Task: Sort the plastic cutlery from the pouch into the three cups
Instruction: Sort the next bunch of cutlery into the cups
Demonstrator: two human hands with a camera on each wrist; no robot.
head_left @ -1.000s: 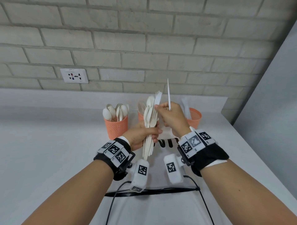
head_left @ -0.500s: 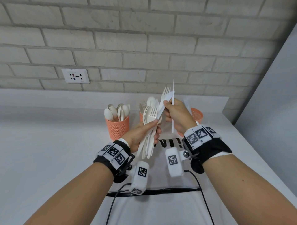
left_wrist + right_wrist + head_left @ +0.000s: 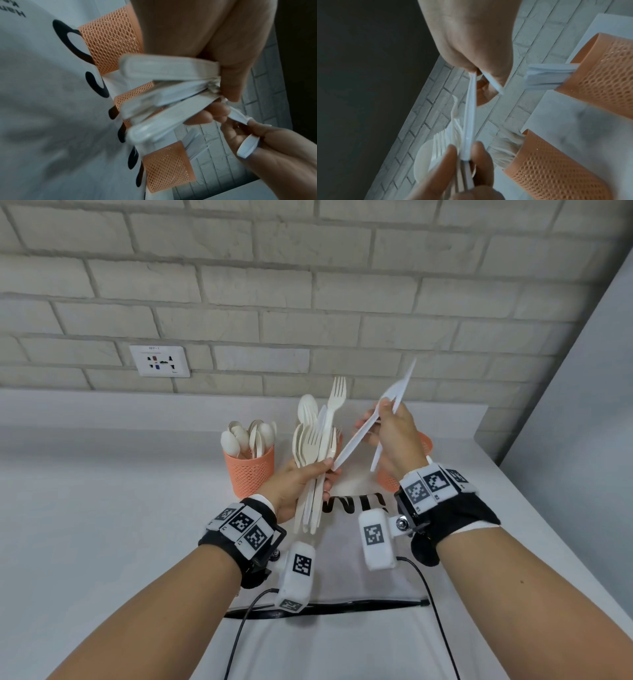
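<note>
Three cups: left cup (image 3: 249, 470), middle cup (image 3: 135, 100) and right cup (image 3: 424, 445), all salmon-orange with a fine perforated mesh pattern and a plain band at the rim. Spoons (image 3: 248, 436) in the left cup: cream. Bundle of cutlery (image 3: 317, 446): cream and off-white, unpatterned. Two knives (image 3: 368, 426): colder white (faintly bluish). Pouch (image 3: 342, 570): white with black lettering and a black zip edge. Wristbands (image 3: 246, 525): black, bearing black-and-white square markers. Wall (image 3: 308, 285): pale grey brick pattern.

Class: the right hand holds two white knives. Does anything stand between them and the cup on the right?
Only the right hand itself hides the right cup in the head view; nothing else stands between the knives and it.
</note>
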